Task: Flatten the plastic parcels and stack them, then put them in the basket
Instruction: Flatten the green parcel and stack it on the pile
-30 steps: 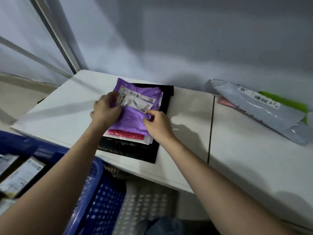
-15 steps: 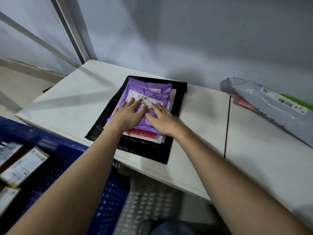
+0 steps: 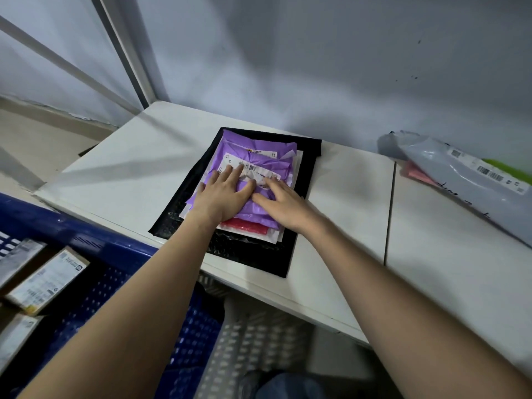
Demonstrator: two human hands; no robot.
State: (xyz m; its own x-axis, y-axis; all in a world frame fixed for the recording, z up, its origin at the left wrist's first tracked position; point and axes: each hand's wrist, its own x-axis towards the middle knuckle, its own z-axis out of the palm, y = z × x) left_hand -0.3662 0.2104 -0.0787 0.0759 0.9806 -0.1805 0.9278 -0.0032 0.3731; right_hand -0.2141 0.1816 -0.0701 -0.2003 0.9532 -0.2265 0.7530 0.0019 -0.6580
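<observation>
Pressing flat-fingered, left hand (image 3: 220,198) and right hand (image 3: 283,207) are squashing the soft, slippery purple plastic parcel (image 3: 259,165); grasp the stack's 3 and 9 o'clock edges

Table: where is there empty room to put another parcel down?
Bare table lies left of the black parcel, and between it and the grey parcel, across the seam. The middle, under both hands, and the far right are crowded.

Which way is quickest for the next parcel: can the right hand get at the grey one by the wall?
Probably yes. The right hand lies flat on the purple parcel, holding nothing, and the table between it and the grey parcel is bare. Whether the arm stretches that far is uncertain.
</observation>
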